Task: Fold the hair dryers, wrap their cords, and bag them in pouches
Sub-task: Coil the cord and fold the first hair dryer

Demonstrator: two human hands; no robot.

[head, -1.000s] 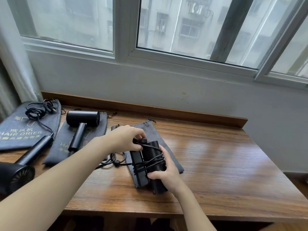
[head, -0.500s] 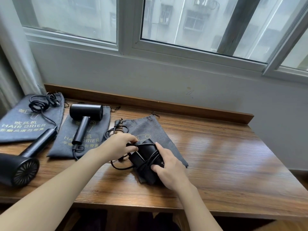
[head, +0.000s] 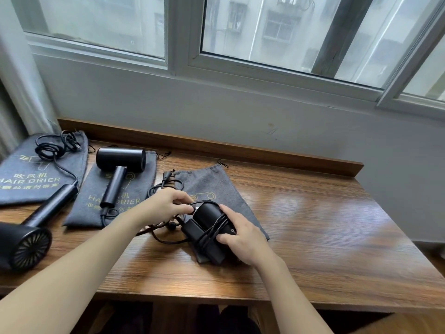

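Observation:
A folded black hair dryer (head: 207, 233) lies on a grey pouch (head: 218, 186) at the table's middle, with several turns of its cord (head: 168, 239) wound round it. My right hand (head: 240, 233) grips the dryer's body from the right. My left hand (head: 166, 204) pinches the cord just left of the dryer's top. The loose rest of the cord trails left and back to the plug (head: 166, 175). A second dryer (head: 119, 165), unfolded, lies on another pouch (head: 96, 201). A third dryer (head: 26, 239) lies at the left edge, its cord coiled on a third pouch (head: 29, 179).
The wooden table (head: 325, 237) has a raised strip along its back edge, under a white wall and windows. A curtain (head: 16, 80) hangs at the far left. The table's right half holds nothing.
The dryer has been turned and tilted between my hands while more cord went round it. My left hand moved a little left and up with the cord. The view shifted down.

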